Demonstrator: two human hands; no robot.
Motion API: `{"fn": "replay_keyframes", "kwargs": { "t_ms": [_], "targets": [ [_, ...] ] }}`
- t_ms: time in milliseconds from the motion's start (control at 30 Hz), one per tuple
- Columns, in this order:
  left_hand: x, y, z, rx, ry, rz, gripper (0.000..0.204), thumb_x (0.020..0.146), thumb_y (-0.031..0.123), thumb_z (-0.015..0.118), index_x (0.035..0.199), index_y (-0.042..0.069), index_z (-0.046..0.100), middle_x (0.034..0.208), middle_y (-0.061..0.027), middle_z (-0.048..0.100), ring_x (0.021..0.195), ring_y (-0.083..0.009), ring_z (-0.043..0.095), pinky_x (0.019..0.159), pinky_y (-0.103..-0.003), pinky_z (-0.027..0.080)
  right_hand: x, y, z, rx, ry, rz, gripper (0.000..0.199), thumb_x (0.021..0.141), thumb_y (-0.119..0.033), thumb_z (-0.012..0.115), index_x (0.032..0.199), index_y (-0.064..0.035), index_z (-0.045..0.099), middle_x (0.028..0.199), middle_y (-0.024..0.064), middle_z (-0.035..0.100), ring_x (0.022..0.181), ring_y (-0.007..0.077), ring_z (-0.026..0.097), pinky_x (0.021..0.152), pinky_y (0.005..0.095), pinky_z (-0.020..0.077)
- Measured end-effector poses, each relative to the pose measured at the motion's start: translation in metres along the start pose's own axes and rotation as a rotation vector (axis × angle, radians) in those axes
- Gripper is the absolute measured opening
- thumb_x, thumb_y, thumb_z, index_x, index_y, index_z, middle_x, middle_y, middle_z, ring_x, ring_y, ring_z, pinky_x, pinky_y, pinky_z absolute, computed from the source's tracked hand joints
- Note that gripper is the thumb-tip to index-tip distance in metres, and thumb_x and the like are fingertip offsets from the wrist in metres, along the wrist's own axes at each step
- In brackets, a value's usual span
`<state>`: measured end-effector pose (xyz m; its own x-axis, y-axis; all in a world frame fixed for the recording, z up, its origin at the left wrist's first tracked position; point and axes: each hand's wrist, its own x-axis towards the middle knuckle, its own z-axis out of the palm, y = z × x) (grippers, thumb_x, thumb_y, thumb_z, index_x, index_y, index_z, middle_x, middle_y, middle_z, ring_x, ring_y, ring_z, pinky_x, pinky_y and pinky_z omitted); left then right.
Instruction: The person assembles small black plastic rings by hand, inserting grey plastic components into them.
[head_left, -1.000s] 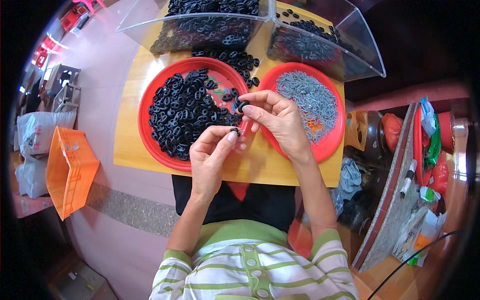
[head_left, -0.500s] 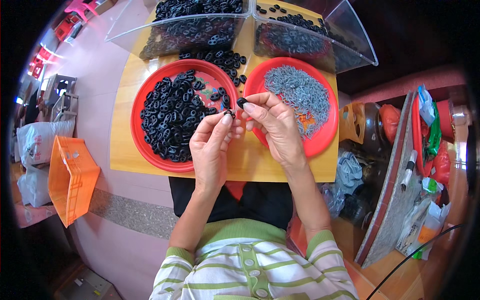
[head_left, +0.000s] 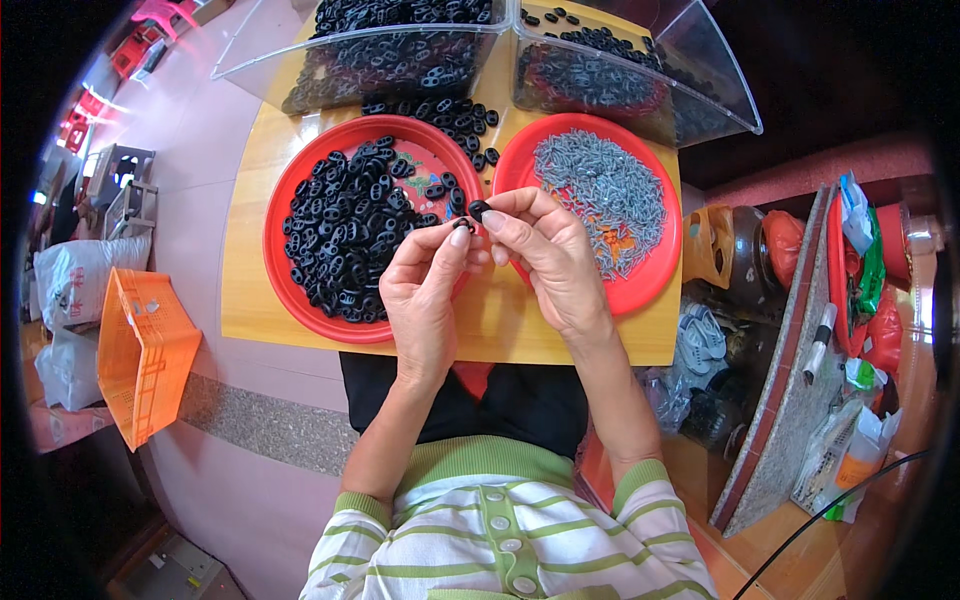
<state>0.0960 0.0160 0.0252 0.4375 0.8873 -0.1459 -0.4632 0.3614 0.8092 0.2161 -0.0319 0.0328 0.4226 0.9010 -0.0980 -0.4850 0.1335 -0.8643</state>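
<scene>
Scanning left to right: orange crate (head_left: 140, 350) on the floor, then our yellow table (head_left: 250, 300). Left red plate (head_left: 285, 270) is heaped with black plastic pieces. Our left hand (head_left: 425, 295) pinches one small black piece (head_left: 462, 224) at its fingertips. Our right hand (head_left: 545, 260) pinches another black piece (head_left: 479, 210), just beside the first, both above the gap between plates. Right red plate (head_left: 655, 270) holds grey screws (head_left: 600, 195). Clear bins (head_left: 480, 60) behind hold more black parts.

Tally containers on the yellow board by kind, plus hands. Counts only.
Red round trays: 2, left red tray and right red tray
Clear plastic bins: 2, left clear bin and right clear bin
Hands: 2, left hand and right hand
Total: 6
</scene>
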Motion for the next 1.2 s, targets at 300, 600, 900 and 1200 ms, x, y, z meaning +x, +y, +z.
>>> {"fn": "replay_keyframes", "kwargs": {
  "t_ms": [300,600,900,1200],
  "targets": [
    [0.0,0.001,0.0,0.015,-0.002,0.004,0.013,0.09,0.007,0.06,0.099,-0.002,0.063,0.085,-0.0054,0.066,0.075,-0.0097,0.062,0.072,-0.022,0.051,-0.003,-0.002,0.005,-0.169,0.009,-0.107,0.016,0.087,-0.008,0.064,0.102,-0.0025,0.062,0.086,0.0002,0.064,0.073,0.0033,0.055,0.064,0.0175,0.0455],
    [-0.001,0.002,-0.001,-0.033,-0.02,-0.008,0.015,0.09,0.007,0.06,0.101,-0.002,0.063,0.087,-0.0075,0.067,0.074,-0.0105,0.063,0.071,-0.023,0.051,-0.007,0.0,0.012,-0.177,0.033,-0.165,0.015,0.088,-0.004,0.062,0.102,0.0004,0.062,0.089,0.0017,0.063,0.077,0.0044,0.058,0.068,0.0185,0.05],
    [-0.002,0.003,0.0,-0.098,-0.032,-0.083,0.016,0.09,0.006,0.06,0.102,-0.003,0.064,0.087,-0.0089,0.067,0.074,-0.0114,0.063,0.07,-0.023,0.051,-0.012,0.001,0.014,-0.204,0.051,-0.184,0.013,0.089,-0.002,0.06,0.101,0.0015,0.062,0.085,0.002,0.063,0.073,0.0045,0.058,0.067,0.0185,0.0502],
    [-0.004,0.001,-0.002,-0.111,-0.087,-0.052,0.016,0.091,0.008,0.059,0.1,-0.004,0.064,0.089,-0.0093,0.067,0.075,-0.012,0.063,0.071,-0.024,0.051,-0.014,0.003,0.012,-0.298,0.091,-0.209,0.01,0.087,-0.002,0.062,0.096,0.0004,0.063,0.083,0.0019,0.064,0.071,0.005,0.059,0.065,0.0193,0.0499]
  ]
}}
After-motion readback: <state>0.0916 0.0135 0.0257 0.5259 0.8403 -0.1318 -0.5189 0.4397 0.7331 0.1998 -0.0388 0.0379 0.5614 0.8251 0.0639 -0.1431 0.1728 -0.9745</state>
